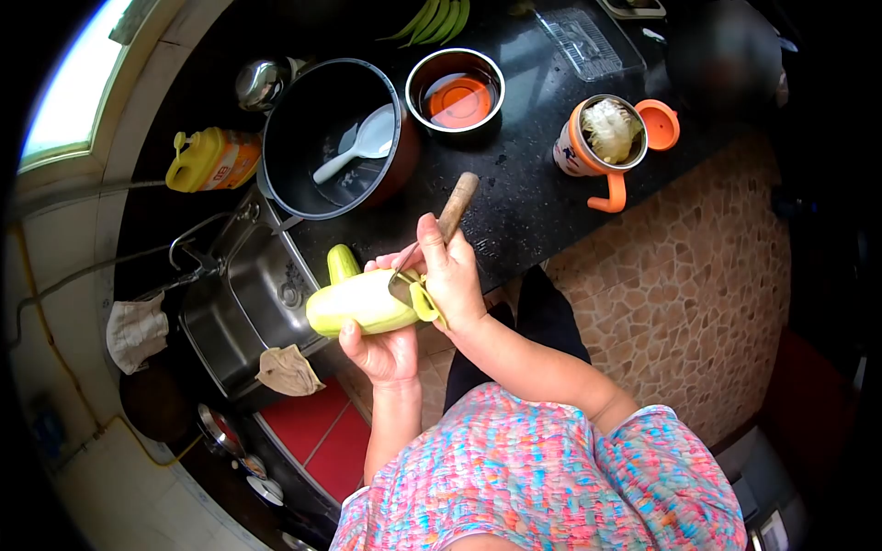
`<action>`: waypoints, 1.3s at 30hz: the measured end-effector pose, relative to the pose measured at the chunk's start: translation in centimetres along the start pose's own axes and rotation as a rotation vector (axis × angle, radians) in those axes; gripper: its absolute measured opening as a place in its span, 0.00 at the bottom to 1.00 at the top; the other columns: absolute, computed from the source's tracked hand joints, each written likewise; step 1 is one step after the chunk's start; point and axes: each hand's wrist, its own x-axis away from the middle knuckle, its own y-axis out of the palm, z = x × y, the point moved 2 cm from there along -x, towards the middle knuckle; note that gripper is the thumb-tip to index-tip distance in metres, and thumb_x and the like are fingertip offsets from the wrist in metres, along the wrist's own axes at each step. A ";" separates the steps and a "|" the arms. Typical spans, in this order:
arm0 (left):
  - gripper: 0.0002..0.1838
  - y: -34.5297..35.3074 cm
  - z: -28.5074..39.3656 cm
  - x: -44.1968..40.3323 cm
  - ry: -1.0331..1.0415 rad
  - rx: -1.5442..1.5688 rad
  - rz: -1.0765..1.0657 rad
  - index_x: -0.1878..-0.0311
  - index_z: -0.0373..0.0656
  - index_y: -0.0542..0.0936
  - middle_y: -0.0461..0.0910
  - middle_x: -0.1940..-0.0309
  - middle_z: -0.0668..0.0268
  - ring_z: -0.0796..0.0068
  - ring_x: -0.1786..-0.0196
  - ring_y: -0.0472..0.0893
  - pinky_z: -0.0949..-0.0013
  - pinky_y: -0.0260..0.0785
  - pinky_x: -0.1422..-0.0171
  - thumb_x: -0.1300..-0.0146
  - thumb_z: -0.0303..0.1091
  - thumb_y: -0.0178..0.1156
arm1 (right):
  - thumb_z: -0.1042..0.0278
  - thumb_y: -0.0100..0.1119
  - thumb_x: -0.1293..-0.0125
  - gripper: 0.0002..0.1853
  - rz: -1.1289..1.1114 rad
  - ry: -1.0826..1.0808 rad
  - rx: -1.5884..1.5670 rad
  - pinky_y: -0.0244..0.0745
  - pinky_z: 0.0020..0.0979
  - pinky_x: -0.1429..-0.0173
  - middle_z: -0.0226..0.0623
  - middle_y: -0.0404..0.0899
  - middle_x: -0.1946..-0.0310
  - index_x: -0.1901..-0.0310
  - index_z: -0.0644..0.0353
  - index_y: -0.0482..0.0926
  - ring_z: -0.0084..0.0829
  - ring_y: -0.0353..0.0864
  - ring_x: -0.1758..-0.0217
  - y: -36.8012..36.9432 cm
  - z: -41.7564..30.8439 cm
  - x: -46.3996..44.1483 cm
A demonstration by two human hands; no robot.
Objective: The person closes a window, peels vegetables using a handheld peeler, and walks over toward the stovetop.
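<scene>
Along the near edge of a glossy black stone tabletop [516, 197], just beside a rectangular stainless-steel sink [248, 275], a person holds a thick, pale yellow-green, oblong vegetable [358, 303] between two bare hands. Much of its upward surface looks bare of skin, and a curled green strip of peel [424, 303] hangs at its right end, so the peeling seems well along; its underside is hidden, so the skin left there cannot be told. A smaller, rounded green vegetable [343, 264] lies just beyond, apparently unpeeled. The left hand [381, 354] cradles the oblong vegetable from below, thumb on the near side; the right hand [450, 271] wraps a brown wooden-handled metal tool [458, 204], thumb upward, forearm slanting in from the right, blade against the oblong vegetable
</scene>
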 end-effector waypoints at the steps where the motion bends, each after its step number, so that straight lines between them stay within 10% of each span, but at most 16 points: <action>1: 0.43 0.1 0.0 0.1 -0.001 -0.001 0.000 0.32 0.41 0.59 0.70 0.42 0.58 0.62 0.36 0.68 0.55 0.56 0.27 0.50 0.44 0.67 | 0.47 0.51 0.32 0.22 -0.009 -0.064 0.037 0.81 0.30 0.61 0.37 0.78 0.79 0.64 0.62 0.66 0.31 0.83 0.72 0.3 -0.4 0.2; 13: 0.31 0.2 0.5 -0.1 -0.150 -0.066 0.299 0.33 0.46 0.64 0.70 0.39 0.61 0.64 0.36 0.69 0.56 0.57 0.28 0.36 0.46 0.59 | 0.49 0.52 0.32 0.21 -0.210 -0.398 0.432 0.75 0.28 0.48 0.41 0.82 0.68 0.59 0.63 0.65 0.28 0.82 0.59 -0.7 0.0 0.5; 25: 0.32 -0.6 0.2 -2.0 -0.207 -0.137 0.306 0.35 0.42 0.60 0.69 0.41 0.57 0.61 0.38 0.70 0.54 0.62 0.31 0.35 0.50 0.57 | 0.44 0.50 0.33 0.24 -0.301 -0.295 0.366 0.72 0.34 0.42 0.42 0.83 0.69 0.59 0.62 0.66 0.34 0.82 0.52 -1.9 0.0 -0.7; 39: 0.32 -0.8 -1.4 -3.8 -0.230 -0.197 0.380 0.38 0.41 0.63 0.70 0.43 0.57 0.59 0.39 0.71 0.53 0.64 0.33 0.38 0.49 0.60 | 0.47 0.56 0.34 0.23 -0.265 -0.356 0.492 0.76 0.27 0.54 0.38 0.83 0.67 0.59 0.65 0.71 0.26 0.82 0.61 -3.1 0.0 -3.2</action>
